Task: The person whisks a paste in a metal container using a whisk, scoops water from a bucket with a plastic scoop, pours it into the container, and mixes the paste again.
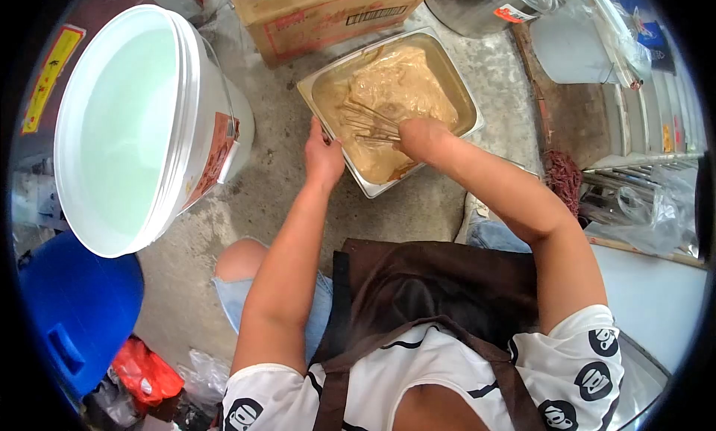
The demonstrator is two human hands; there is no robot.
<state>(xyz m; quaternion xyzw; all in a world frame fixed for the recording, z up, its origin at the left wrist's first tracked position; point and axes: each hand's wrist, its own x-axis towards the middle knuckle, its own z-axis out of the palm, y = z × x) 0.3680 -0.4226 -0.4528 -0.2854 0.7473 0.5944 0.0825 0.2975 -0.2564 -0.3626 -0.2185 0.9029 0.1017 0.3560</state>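
Observation:
A rectangular metal pan stands tilted in my view on the concrete floor, holding a thick tan paste. My left hand grips the pan's near left rim, fingers on the outside and edge. In my right hand is a wire whisk, its handle hidden inside my closed fingers. The whisk's wires dip into the paste on the left side of the pan. Part of the paste is heaped and glossy at the far side, with a thinner, smoother layer nearer to me.
A large white bucket of clear liquid stands at left, above a blue plastic barrel. A cardboard box sits just beyond the pan. A metal pot is at the top right; plastic bags and a rack are at right.

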